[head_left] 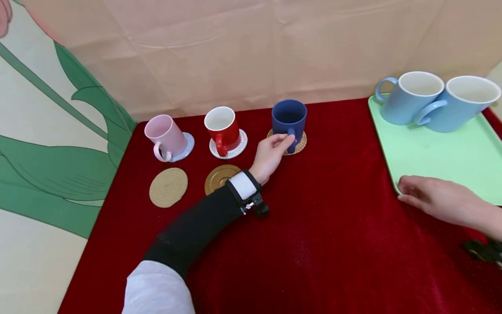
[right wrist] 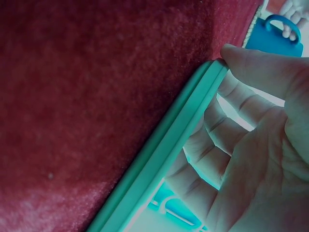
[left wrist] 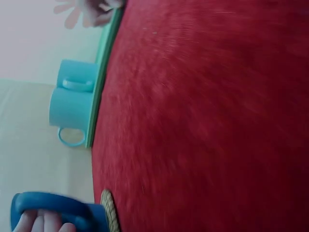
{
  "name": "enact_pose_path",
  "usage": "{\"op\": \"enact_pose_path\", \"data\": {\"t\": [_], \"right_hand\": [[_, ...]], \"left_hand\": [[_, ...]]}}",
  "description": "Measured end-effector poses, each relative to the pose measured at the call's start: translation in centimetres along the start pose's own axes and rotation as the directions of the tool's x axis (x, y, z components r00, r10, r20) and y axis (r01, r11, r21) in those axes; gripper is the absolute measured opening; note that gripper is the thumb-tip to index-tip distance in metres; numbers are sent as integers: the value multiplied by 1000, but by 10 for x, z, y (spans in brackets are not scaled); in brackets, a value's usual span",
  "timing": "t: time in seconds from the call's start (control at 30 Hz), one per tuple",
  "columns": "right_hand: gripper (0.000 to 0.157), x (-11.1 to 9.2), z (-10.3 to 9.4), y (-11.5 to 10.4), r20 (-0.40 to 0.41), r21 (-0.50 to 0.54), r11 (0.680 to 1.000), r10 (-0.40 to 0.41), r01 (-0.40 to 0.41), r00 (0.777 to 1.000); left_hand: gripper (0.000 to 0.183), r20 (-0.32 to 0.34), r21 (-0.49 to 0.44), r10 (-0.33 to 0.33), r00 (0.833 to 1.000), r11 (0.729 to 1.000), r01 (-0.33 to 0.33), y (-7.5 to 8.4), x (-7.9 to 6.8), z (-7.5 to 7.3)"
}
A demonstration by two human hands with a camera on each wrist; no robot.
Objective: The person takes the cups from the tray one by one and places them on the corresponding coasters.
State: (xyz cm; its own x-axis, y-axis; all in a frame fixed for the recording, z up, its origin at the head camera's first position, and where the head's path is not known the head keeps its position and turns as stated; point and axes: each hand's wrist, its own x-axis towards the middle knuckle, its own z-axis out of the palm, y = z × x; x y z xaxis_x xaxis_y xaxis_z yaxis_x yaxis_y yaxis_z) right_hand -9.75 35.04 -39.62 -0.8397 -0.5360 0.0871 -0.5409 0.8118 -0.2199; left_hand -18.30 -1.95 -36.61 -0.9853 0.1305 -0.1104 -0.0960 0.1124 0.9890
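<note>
My left hand (head_left: 271, 156) pinches the handle of a dark blue mug (head_left: 280, 126), which stands on a round woven coaster (head_left: 301, 147). In the left wrist view the fingertips (left wrist: 46, 222) are at the blue handle. At the right, my right hand (head_left: 445, 203) grips the near left corner of a light green tray (head_left: 431, 161), thumb at the corner and fingers curled over its rim. Two light blue mugs (head_left: 412, 98) stand side by side at the back of that tray, handles to the left.
Left of the blue mug, a red mug (head_left: 229, 138) sits on a white patterned coaster (head_left: 244, 144). A pink mug (head_left: 168, 137) stands partly on a pale blue coaster (head_left: 189, 146). In front lie a beige woven coaster (head_left: 168, 187) and a brown wooden coaster (head_left: 219, 176), partly covered by my wrist.
</note>
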Motion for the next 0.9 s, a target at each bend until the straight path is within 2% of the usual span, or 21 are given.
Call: {"op": "enact_pose_path", "data": {"t": [0.2,0.37,0.5,0.6,0.7,0.8,0.9], "right_hand": [[43,1,0,0,-3,-2,1000,-10,10,1000],[43,1,0,-1,-8,1,1000,-13,13,1000],[42,0,-1,0,-7,1,1000,6,-6,1000],[40,0,0,1,-9,6,1000,23,-23,1000],[39,1,-2,1,10,17,999,45,-45,999],[29,7,-11,1,87,52,993,98,-103,991],[20,18,-26,3,79,80,984,156,-162,985]], "left_hand": [[34,118,142,37,992,988,-53,8,-18,-31],[34,204,299,42,978,949,-103,14,-34,-55],[34,254,418,85,963,889,-189,13,-38,-69],[35,294,490,153,943,823,-286,10,-37,-77],[38,319,535,199,927,770,-349,8,-37,-80],[40,330,565,209,921,737,-370,5,-37,-81],[41,337,587,208,918,717,-377,2,-38,-80]]}}
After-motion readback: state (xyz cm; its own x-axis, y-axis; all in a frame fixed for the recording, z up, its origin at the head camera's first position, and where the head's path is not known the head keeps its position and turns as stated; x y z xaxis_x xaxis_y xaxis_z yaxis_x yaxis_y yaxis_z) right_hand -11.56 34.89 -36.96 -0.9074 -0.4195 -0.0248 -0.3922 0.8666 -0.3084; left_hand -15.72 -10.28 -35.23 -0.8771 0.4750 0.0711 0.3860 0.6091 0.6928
